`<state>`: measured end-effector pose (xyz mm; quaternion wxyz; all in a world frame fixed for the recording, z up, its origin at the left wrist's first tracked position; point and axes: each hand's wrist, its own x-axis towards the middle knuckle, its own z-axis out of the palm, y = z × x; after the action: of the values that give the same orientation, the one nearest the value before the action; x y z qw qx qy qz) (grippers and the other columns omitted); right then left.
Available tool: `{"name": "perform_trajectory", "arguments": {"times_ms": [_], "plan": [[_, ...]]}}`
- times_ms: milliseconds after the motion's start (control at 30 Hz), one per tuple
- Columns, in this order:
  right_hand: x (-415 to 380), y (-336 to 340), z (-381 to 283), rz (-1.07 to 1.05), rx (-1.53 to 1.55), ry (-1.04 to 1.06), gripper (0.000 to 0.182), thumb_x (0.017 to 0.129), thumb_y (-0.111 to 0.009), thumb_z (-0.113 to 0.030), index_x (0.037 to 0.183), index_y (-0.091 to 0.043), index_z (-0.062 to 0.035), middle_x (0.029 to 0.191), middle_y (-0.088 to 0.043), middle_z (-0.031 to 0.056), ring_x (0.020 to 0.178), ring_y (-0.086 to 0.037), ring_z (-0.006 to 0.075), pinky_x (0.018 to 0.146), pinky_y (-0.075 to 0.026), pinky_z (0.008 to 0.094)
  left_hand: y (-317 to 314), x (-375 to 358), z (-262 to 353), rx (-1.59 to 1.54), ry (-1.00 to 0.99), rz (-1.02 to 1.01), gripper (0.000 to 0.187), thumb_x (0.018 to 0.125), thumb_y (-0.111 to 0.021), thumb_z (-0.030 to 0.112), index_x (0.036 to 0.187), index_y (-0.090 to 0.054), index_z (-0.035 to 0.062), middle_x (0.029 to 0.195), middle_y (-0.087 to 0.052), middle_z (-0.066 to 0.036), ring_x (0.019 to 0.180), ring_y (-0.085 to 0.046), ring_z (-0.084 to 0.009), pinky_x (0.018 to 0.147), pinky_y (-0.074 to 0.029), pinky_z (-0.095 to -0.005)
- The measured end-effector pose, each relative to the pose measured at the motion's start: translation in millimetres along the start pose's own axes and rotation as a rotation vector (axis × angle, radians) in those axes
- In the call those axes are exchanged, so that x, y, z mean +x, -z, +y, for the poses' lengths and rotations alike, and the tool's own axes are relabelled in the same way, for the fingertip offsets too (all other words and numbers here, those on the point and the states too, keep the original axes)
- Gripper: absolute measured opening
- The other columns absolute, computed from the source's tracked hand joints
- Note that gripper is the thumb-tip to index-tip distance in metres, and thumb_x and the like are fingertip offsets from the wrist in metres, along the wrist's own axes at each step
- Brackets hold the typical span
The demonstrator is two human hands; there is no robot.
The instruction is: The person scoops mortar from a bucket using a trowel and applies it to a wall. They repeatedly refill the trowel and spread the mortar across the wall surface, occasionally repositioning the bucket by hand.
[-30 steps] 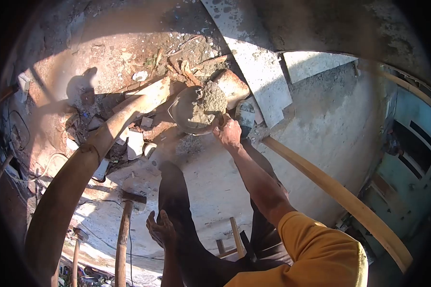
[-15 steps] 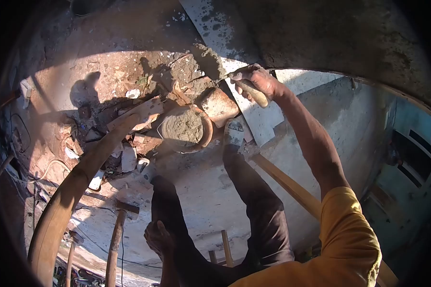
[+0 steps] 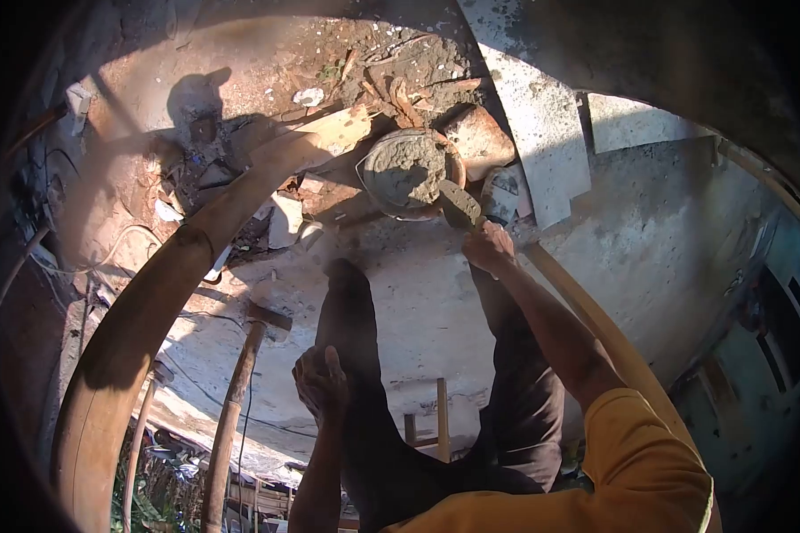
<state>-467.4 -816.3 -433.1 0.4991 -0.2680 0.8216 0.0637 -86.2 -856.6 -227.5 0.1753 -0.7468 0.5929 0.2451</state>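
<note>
The right hand (image 3: 489, 246) is clenched tight round the handle of a mortar-caked metal trowel (image 3: 460, 206), whose blade tilts up toward eleven o'clock and meets the rim of a round, battered metal pan of grey wet mortar (image 3: 406, 171). That pan sits on the rough concrete slab (image 3: 418, 320), just beside a rounded reddish stone (image 3: 480, 135) at its two o'clock and a dusty shoe (image 3: 501, 195) at its four o'clock. The left hand (image 3: 320, 382) rests on the dark trouser thigh at about seven o'clock from the pan, fingers loosely curled and holding nothing that I can make out. Just left of that hand, at nine o'clock, a wooden-handled hammer with a dark metal head (image 3: 240, 391) lies on the slab. A thick curved brown timber pole (image 3: 151, 311) sweeps from the lower left up toward the pan, ending near a pale broken board (image 3: 329, 133). Around it lie lumps of whitish rubble (image 3: 284, 222) and red earth strewn with debris. At one o'clock a flat grey cement-spattered plank (image 3: 529, 107) leans across, and a second pale wooden pole (image 3: 596, 320) runs down toward five o'clock along a grey plastered wall (image 3: 667, 222). Strong low sunlight throws long shadows over the ground.
</note>
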Motion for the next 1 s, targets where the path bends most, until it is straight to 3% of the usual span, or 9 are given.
{"name": "perform_trajectory", "arguments": {"times_ms": [67,133,200,300,433,533,800,967,1000], "plan": [[40,-68,-46,-0.049,-0.003,-0.040,0.028,0.088,-0.071,-0.026,0.098,-0.071,0.0009,0.095,-0.077,0.0200,0.092,-0.077,0.0368,0.080,-0.060,0.0455,6,6,-8,-0.008,0.040,-0.061,0.041,0.102,-0.071,0.036,0.119,-0.068,-0.0008,0.110,-0.070,-0.021,0.109,-0.065,-0.0446,0.095,-0.051,-0.0554],[83,-106,-96,-0.213,0.468,-0.209,0.027,0.088,-0.069,-0.025,0.094,-0.071,0.0012,0.082,-0.074,0.0132,0.073,-0.073,0.0266,0.064,-0.057,0.0416,3,11,-25,-0.009,0.028,-0.058,0.040,0.103,-0.071,0.035,0.119,-0.068,-0.0013,0.112,-0.070,-0.021,0.110,-0.064,-0.0444,0.096,-0.051,-0.0548],[162,-205,-83,-0.056,0.570,-0.068,0.034,0.087,-0.070,-0.030,0.101,-0.071,0.0009,0.089,-0.077,0.0220,0.081,-0.077,0.0383,0.069,-0.058,0.0432,6,13,-35,-0.002,0.027,-0.064,0.040,0.102,-0.071,0.035,0.119,-0.068,-0.0019,0.114,-0.070,-0.021,0.111,-0.064,-0.0443,0.097,-0.051,-0.0541],[118,-219,-119,0.250,0.986,-0.204,0.029,0.090,-0.067,-0.026,0.092,-0.065,0.0027,0.084,-0.074,0.0258,0.078,-0.075,0.0408,0.069,-0.057,0.0480,9,18,-42,0.003,0.026,-0.086,0.041,0.102,-0.071,0.034,0.119,-0.068,-0.0028,0.115,-0.070,-0.021,0.113,-0.064,-0.0441,0.099,-0.050,-0.0532],[46,-232,-87,0.483,0.640,-0.117,0.029,0.096,-0.066,-0.028,0.095,-0.062,0.0005,0.081,-0.071,0.0268,0.082,-0.073,0.0469,0.072,-0.057,0.0537,7,24,-51,-0.008,0.051,-0.083,0.041,0.102,-0.072,0.034,0.118,-0.069,-0.0031,0.115,-0.070,-0.021,0.115,-0.064,-0.0437,0.100,-0.050,-0.0528],[50,-185,-54,0.617,0.476,0.013,0.025,0.096,-0.069,-0.025,0.089,-0.061,-0.0028,0.076,-0.071,0.0183,0.074,-0.072,0.0413,0.070,-0.056,0.0489,7,19,-44,-0.008,0.081,-0.072,0.042,0.102,-0.072,0.035,0.119,-0.069,-0.0027,0.116,-0.070,-0.021,0.114,-0.064,-0.0428,0.099,-0.050,-0.0529],[84,84,-69,0.724,-0.045,0.139,0.043,0.091,-0.075,-0.026,0.124,-0.058,-0.0043,0.083,-0.075,0.0213,0.076,-0.074,0.0457,0.068,-0.057,0.0554,3,2,-12,0.004,0.167,-0.048,0.043,0.103,-0.069,0.040,0.117,-0.073,0.0000,0.114,-0.071,-0.020,0.114,-0.066,-0.0406,0.098,-0.052,-0.0541],[68,196,-157,0.490,0.147,0.464,0.046,0.089,-0.077,-0.023,0.123,-0.062,0.0051,0.092,-0.074,0.0291,0.091,-0.074,0.0465,0.080,-0.059,0.0509,-9,-10,7,0.039,0.177,-0.052,0.042,0.105,-0.066,0.041,0.116,-0.073,0.0008,0.113,-0.071,-0.020,0.113,-0.066,-0.0408,0.097,-0.052,-0.0546],[59,209,-167,0.396,0.303,0.529,0.051,0.094,-0.074,-0.031,0.130,-0.066,0.0042,0.106,-0.074,0.0319,0.103,-0.070,0.0495,0.093,-0.057,0.0536,-15,-11,11,0.040,0.175,-0.056,0.042,0.105,-0.066,0.040,0.117,-0.073,0.0007,0.112,-0.071,-0.020,0.113,-0.066,-0.0412,0.097,-0.052,-0.0548]]}}
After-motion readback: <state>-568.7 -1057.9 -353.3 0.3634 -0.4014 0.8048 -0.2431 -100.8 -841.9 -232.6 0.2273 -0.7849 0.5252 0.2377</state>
